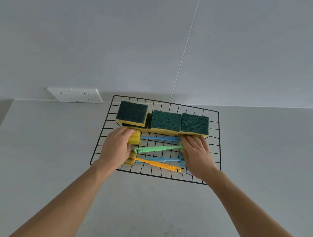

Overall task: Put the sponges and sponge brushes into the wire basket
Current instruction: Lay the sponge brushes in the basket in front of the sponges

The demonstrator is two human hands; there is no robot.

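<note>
A black wire basket (218, 125) stands on the grey counter against the wall. Along its back lie green-topped yellow sponges: a stacked pair at left (132, 112), one in the middle (165, 120), one at right (194, 124). In front lie several sponge brushes with blue (158, 138), green (156, 149) and orange (158, 164) handles. My left hand (115, 148) rests over the yellow foam head (135, 137) of a brush at the basket's left. My right hand (197, 154) lies flat, fingers spread, over the brush heads at the right, hiding them.
A white double wall socket (75, 95) sits left of the basket, low on the wall. A thin white cable (182, 61) runs down the wall behind the basket. Grey counter surrounds the basket on all sides.
</note>
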